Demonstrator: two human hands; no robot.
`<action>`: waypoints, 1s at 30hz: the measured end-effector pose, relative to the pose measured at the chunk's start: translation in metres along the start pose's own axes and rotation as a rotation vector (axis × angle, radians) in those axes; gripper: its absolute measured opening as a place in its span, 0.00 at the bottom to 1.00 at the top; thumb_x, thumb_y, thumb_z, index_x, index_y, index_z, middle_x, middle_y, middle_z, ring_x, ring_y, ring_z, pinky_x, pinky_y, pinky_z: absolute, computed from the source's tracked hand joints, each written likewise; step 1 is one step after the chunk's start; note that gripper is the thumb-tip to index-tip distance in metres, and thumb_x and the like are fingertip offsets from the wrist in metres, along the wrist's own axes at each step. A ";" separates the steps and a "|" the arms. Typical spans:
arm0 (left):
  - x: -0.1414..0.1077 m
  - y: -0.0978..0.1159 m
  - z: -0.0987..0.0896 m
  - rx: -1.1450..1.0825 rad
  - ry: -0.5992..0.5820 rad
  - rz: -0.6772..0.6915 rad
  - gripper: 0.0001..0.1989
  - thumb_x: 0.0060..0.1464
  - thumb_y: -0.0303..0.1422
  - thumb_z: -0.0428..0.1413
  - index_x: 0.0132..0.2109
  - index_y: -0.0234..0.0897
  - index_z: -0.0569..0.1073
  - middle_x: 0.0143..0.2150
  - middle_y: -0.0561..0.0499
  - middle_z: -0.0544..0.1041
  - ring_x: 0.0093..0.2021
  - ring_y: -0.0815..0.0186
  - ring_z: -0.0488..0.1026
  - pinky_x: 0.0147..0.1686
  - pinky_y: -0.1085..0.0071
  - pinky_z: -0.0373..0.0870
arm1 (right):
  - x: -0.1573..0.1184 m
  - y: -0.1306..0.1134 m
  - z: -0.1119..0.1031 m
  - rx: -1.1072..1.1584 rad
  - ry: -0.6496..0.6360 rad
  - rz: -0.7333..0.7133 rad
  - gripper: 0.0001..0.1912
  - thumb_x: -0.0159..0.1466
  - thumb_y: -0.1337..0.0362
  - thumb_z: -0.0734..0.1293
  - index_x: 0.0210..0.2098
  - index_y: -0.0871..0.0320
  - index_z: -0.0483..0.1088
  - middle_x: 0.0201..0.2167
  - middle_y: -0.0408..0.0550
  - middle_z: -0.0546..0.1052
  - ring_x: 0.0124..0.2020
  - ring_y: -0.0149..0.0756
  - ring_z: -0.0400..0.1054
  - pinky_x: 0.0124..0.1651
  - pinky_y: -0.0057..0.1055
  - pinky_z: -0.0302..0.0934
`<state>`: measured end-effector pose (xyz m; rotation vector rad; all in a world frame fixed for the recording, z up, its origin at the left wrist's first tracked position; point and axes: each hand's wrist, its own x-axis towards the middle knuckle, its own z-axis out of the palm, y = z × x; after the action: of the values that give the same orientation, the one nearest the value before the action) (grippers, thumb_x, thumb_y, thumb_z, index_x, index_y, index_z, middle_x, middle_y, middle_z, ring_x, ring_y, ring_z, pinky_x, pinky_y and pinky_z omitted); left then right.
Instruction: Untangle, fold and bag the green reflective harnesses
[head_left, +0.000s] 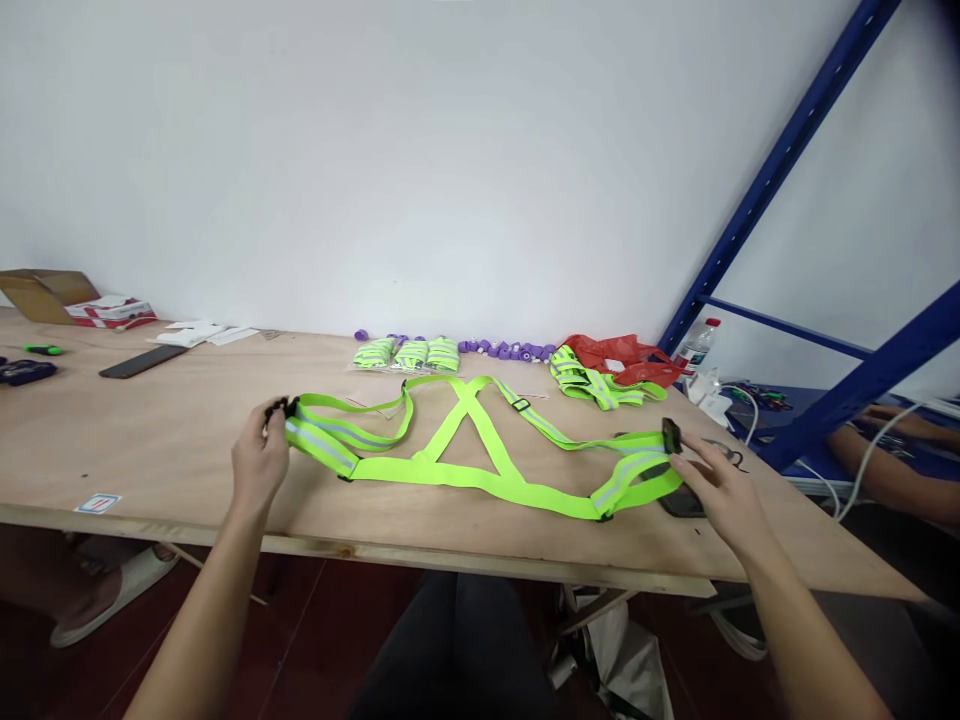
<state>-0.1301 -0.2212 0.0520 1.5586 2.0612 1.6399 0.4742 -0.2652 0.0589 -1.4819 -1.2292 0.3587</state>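
Note:
A neon yellow-green strap harness [469,478] with grey reflective stripes is spread over the wooden table, its straps crossing in the middle. My left hand [260,452] pinches the black buckle [282,408] at its left end. At the right end, my right hand [712,483] holds another black buckle [671,436] between thumb and fingers. Small black sliders sit along the straps. A dark flat object [682,502] lies partly under the right end of the harness.
Folded harness bundles [411,354], purple rolls [506,350] and a red bag [619,355] with more straps line the back of the table [187,440]. A bottle [696,347] stands by the blue frame [780,130]. Another person's arm [892,475] shows at right.

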 end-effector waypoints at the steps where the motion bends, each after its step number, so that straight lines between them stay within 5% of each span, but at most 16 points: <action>1: -0.001 0.011 0.003 -0.001 0.011 0.052 0.20 0.67 0.39 0.45 0.59 0.37 0.70 0.57 0.47 0.76 0.56 0.56 0.73 0.54 0.61 0.71 | -0.001 -0.011 0.005 -0.083 -0.052 -0.108 0.29 0.52 0.44 0.71 0.48 0.53 0.76 0.52 0.55 0.75 0.42 0.50 0.74 0.42 0.46 0.73; 5: -0.022 0.057 0.029 -0.013 -0.092 0.351 0.18 0.65 0.37 0.51 0.58 0.37 0.74 0.56 0.50 0.78 0.54 0.54 0.76 0.55 0.58 0.72 | -0.011 -0.054 0.040 -0.313 -0.212 -0.484 0.22 0.65 0.51 0.64 0.56 0.50 0.73 0.58 0.51 0.73 0.57 0.51 0.68 0.63 0.51 0.60; 9: -0.067 0.084 0.073 0.010 -0.306 0.596 0.17 0.65 0.36 0.52 0.57 0.39 0.76 0.57 0.44 0.77 0.54 0.54 0.77 0.56 0.55 0.72 | -0.033 -0.078 0.091 -0.483 -0.382 -0.660 0.19 0.67 0.60 0.62 0.56 0.52 0.74 0.60 0.56 0.72 0.58 0.55 0.68 0.59 0.56 0.62; 12: -0.099 0.087 0.099 0.032 -0.483 0.695 0.15 0.65 0.36 0.53 0.55 0.43 0.77 0.58 0.43 0.77 0.54 0.53 0.76 0.55 0.53 0.72 | -0.052 -0.074 0.125 -0.454 -0.500 -0.741 0.17 0.68 0.63 0.63 0.55 0.52 0.75 0.60 0.55 0.72 0.60 0.52 0.67 0.59 0.54 0.63; 17: -0.118 0.083 0.103 -0.078 -0.777 0.663 0.26 0.59 0.37 0.60 0.63 0.44 0.68 0.65 0.40 0.66 0.60 0.52 0.70 0.56 0.56 0.72 | -0.073 -0.045 0.146 -0.332 -0.581 -0.658 0.17 0.68 0.65 0.63 0.54 0.51 0.75 0.62 0.56 0.70 0.63 0.50 0.65 0.61 0.52 0.63; 22: -0.111 0.082 0.089 -0.082 -0.816 0.496 0.22 0.54 0.39 0.64 0.54 0.41 0.71 0.56 0.42 0.68 0.54 0.52 0.72 0.50 0.57 0.74 | -0.078 -0.036 0.144 -0.236 -0.585 -0.481 0.20 0.65 0.63 0.66 0.56 0.49 0.73 0.61 0.54 0.69 0.62 0.48 0.65 0.62 0.47 0.63; 30: -0.110 0.075 0.090 -0.005 -0.867 0.619 0.15 0.62 0.39 0.57 0.54 0.42 0.75 0.52 0.44 0.76 0.55 0.53 0.72 0.55 0.58 0.70 | -0.081 -0.033 0.141 -0.272 -0.652 -0.332 0.20 0.65 0.57 0.67 0.56 0.47 0.75 0.58 0.53 0.72 0.59 0.50 0.68 0.61 0.48 0.63</action>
<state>0.0250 -0.2468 0.0172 2.4567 1.1788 0.7569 0.3159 -0.2606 0.0093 -1.3917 -2.0815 0.4816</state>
